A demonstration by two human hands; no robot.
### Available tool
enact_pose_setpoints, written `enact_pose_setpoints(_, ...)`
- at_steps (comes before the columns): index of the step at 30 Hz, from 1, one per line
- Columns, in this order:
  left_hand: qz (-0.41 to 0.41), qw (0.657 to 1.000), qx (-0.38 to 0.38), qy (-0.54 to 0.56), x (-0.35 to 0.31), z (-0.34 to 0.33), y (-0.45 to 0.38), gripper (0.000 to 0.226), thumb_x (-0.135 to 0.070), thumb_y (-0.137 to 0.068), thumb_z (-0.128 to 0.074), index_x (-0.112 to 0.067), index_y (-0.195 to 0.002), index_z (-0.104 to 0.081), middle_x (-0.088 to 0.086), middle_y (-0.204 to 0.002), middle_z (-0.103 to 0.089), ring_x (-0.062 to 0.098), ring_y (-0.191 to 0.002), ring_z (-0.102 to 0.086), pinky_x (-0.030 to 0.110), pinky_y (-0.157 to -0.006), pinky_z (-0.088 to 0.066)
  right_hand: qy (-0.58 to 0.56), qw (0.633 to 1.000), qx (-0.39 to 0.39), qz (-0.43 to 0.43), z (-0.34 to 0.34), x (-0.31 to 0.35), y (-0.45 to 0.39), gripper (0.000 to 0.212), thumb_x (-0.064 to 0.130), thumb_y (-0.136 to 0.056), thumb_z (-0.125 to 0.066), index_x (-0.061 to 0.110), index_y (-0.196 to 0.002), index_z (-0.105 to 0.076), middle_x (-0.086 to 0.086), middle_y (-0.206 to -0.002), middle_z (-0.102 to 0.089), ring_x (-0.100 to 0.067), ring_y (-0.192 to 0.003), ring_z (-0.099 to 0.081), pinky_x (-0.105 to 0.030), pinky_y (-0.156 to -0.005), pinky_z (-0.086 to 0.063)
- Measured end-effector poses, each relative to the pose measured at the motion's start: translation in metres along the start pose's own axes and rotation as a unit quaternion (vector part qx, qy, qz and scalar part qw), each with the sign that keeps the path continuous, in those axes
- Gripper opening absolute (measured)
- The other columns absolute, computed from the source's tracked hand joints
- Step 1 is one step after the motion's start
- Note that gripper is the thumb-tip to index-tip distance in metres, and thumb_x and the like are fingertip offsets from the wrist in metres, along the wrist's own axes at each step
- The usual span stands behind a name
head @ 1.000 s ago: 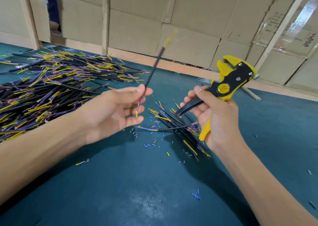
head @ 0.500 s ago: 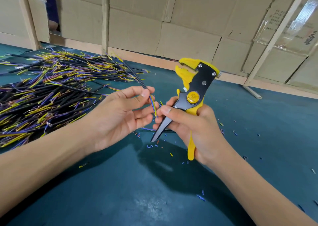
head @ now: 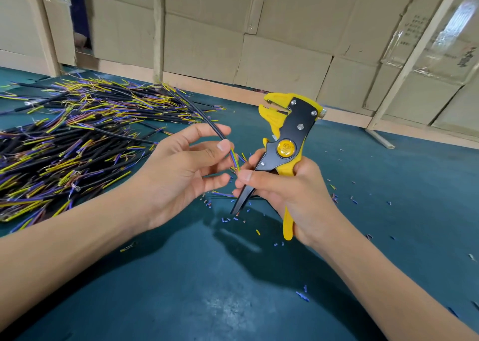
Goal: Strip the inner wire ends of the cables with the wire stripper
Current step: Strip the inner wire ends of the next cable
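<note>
My left hand (head: 181, 169) pinches a black cable (head: 201, 115) near its end, between thumb and forefinger. The cable's yellow, blue and green inner wires (head: 234, 159) hang down toward my right thumb. My right hand (head: 282, 192) grips the yellow and black wire stripper (head: 286, 133) by its handles, jaws pointing up and away from the wires. The right thumb and forefinger touch the tips of the inner wires. The two hands almost meet above the teal table (head: 388, 185).
A big pile of black cables (head: 64, 146) with yellow and purple wire ends lies at the left. Several small bits of cut insulation (head: 233, 218) are scattered under my hands. Cardboard boxes (head: 259, 42) stand along the far edge.
My left hand swung the cable from upright to pointing back left, wire ends down. My right hand brought the stripper left and close, now touching the wire tips.
</note>
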State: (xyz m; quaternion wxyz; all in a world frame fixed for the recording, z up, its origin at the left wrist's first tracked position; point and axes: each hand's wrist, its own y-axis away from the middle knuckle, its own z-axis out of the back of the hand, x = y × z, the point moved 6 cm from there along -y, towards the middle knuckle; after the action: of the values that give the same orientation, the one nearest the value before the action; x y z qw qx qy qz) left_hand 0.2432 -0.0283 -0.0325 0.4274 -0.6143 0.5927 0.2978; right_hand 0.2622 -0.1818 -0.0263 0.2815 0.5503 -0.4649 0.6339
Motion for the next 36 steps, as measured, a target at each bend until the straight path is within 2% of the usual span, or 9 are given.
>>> enact_pose_setpoints(3, 0.000, 1.000, -0.003, -0.011, 0.000, -0.001, 0.001, 0.027, -0.011, -0.079, -0.069, -0.017, -0.105, -0.070, 0.007, -0.087, -0.065, 0.016, -0.072, -0.067, 0.028, -0.060, -0.054, -0.023, 1.000, -0.006, -0.011, 0.001, -0.002, 0.000, 0.013, 0.000, -0.075, -0.075, 0.012, -0.078, -0.071, -0.013, -0.075, -0.069, -0.034, -0.072, -0.069, -0.052, -0.077, -0.060)
enact_pose_setpoints(10, -0.004, 1.000, -0.002, -0.023, -0.002, -0.003, 0.002, 0.034, -0.010, -0.080, -0.069, -0.014, -0.113, -0.070, 0.008, -0.086, -0.065, 0.014, -0.066, -0.063, 0.027, -0.058, -0.052, -0.045, 0.999, -0.005, -0.026, 0.004, -0.004, -0.002, 0.012, -0.001, -0.074, -0.074, 0.006, -0.082, -0.068, -0.013, -0.075, -0.066, -0.034, -0.071, -0.069, -0.054, -0.077, -0.060)
enact_pose_setpoints(16, -0.001, 1.000, -0.003, -0.017, -0.004, -0.002, 0.001, 0.035, -0.009, -0.079, -0.070, -0.011, -0.114, -0.071, 0.009, -0.084, -0.062, 0.015, -0.065, -0.057, 0.026, -0.057, -0.049, -0.067, 0.997, -0.023, -0.027, 0.007, -0.006, -0.003, 0.014, -0.002, -0.075, -0.072, 0.003, -0.087, -0.066, -0.015, -0.076, -0.063, -0.036, -0.070, -0.067, -0.059, -0.079, -0.060)
enact_pose_setpoints(21, 0.001, 1.000, 0.000, -0.018, -0.005, -0.002, 0.000, 0.035, -0.011, -0.078, -0.071, -0.014, -0.112, -0.072, 0.009, -0.083, -0.064, 0.016, -0.064, -0.056, 0.025, -0.057, -0.048, -0.092, 0.994, -0.048, -0.032, 0.011, -0.007, -0.005, 0.011, -0.001, -0.076, -0.071, 0.003, -0.086, -0.067, -0.017, -0.073, -0.064, -0.034, -0.069, -0.067, -0.050, -0.071, -0.060)
enact_pose_setpoints(32, 0.018, 0.998, 0.007, -0.061, -0.004, 0.000, 0.000, 0.037, -0.013, -0.083, -0.068, -0.016, -0.120, -0.071, 0.005, -0.076, -0.064, 0.013, -0.062, -0.057, 0.025, -0.060, -0.053, -0.068, 0.997, -0.030, -0.032, 0.012, -0.010, -0.006, 0.010, -0.001, -0.075, -0.074, 0.007, -0.081, -0.072, -0.016, -0.075, -0.065, -0.036, -0.071, -0.069, -0.049, -0.073, -0.059)
enact_pose_setpoints(36, 0.027, 0.997, 0.016, -0.072, -0.004, 0.000, 0.000, 0.035, -0.013, -0.083, -0.067, -0.016, -0.118, -0.072, 0.005, -0.073, -0.060, 0.013, -0.060, -0.052, 0.026, -0.061, -0.053, -0.069, 0.996, -0.037, -0.028, 0.014, -0.008, -0.006, 0.011, -0.001, -0.076, -0.072, 0.003, -0.086, -0.069, -0.016, -0.073, -0.065, -0.036, -0.070, -0.068, -0.049, -0.071, -0.059)
